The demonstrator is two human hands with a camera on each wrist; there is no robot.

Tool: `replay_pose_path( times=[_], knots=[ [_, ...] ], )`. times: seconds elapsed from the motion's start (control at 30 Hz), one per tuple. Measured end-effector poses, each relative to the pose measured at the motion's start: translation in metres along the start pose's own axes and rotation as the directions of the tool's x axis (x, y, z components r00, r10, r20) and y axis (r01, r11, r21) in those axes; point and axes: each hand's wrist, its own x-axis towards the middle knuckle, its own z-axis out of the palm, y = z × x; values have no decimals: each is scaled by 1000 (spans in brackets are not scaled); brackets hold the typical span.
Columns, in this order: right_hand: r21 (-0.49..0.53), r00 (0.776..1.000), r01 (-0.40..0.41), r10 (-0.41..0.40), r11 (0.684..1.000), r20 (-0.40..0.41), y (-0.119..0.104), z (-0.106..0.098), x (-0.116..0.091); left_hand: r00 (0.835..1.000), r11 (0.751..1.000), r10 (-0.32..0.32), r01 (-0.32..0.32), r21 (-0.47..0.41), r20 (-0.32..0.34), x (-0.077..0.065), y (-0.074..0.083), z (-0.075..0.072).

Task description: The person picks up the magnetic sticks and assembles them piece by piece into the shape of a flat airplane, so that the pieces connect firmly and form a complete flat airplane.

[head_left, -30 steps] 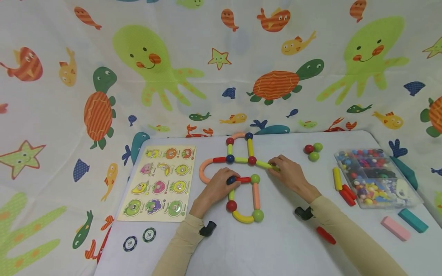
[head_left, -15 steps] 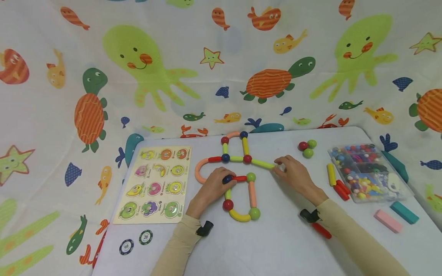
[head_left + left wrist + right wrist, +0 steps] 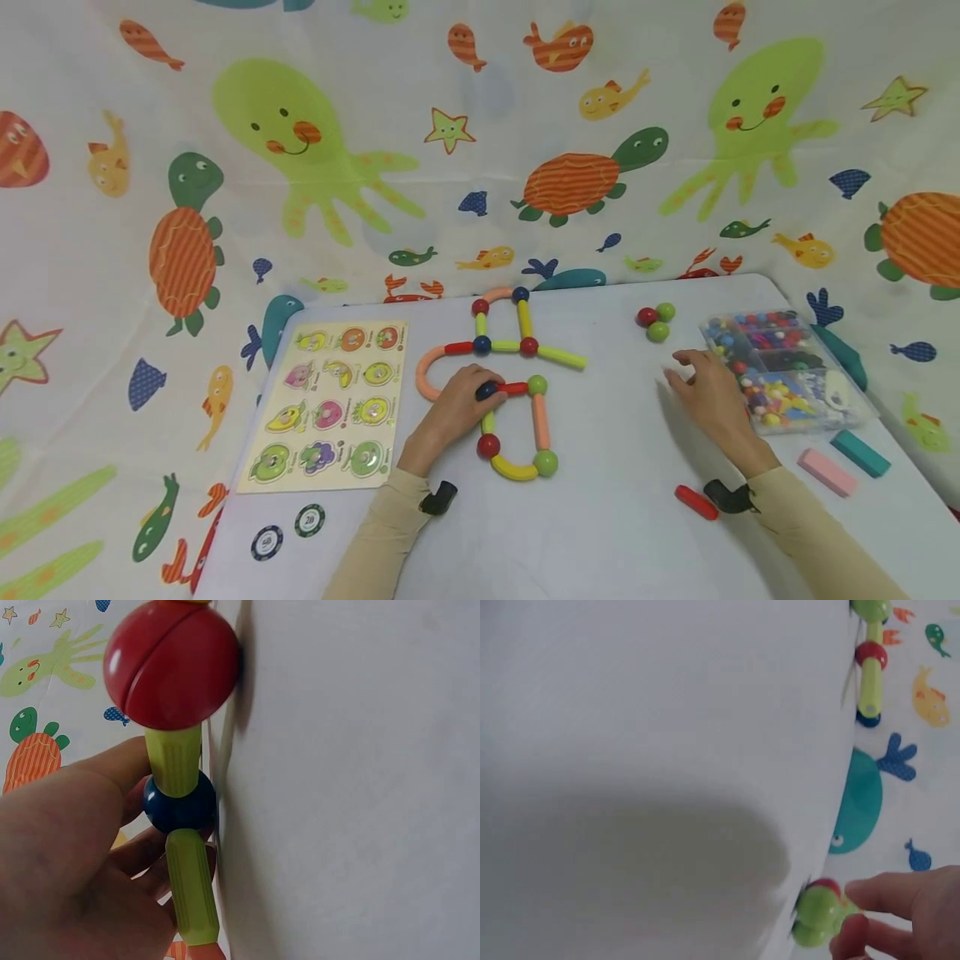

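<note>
A figure of coloured magnetic rods and balls lies on the table. My left hand holds its dark blue ball, fingers curled behind it in the left wrist view; light green rods meet that ball, and a red ball tops one of them. At the figure's upper part, a light green rod sticks out rightward from a red ball. My right hand is off the figure, beside the bead box, fingers apart and loosely bent around nothing.
The clear bead box stands at the right. Behind my right hand are loose red and green balls. A red rod lies by the right wrist, pink and teal blocks farther right. A fruit puzzle board and two chips are left.
My right hand has let go of the light green rod, which stays on the red ball, and has moved right to the bead box. The left hand keeps its hold; the head view has shifted slightly.
</note>
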Motion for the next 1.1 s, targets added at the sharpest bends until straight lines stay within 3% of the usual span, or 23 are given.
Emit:
replay_pose_path(
  times=[0.23, 0.47, 0.6, 0.87, 1.1],
  knots=[
    [-59, 995, -101, 102, 993, 18, 13, -16, -12, 1000, 1000, -1, 1, -6, 1, -1, -2, -2],
    [-135, 997, -63, 67, 989, 25, 24, -18, -13, 1000, 1000, 1, -1, -11, -1, -2, -4, -2],
    [-151, 994, -81, 90, 985, 56, 26, -18, -10, 1000, 1000, 12, -12, -5, -2, -2, -3, -2],
    [-182, 949, -196, 233, 964, 213, 29, -20, 1, 1000, 1000, 10, -10, -17, 0, -4, -1, -1],
    [-162, 974, -137, 162, 977, 160, 31, -15, 2, 1000, 1000, 16, -16, -11, -2, -4, 0, -1]
  ],
)
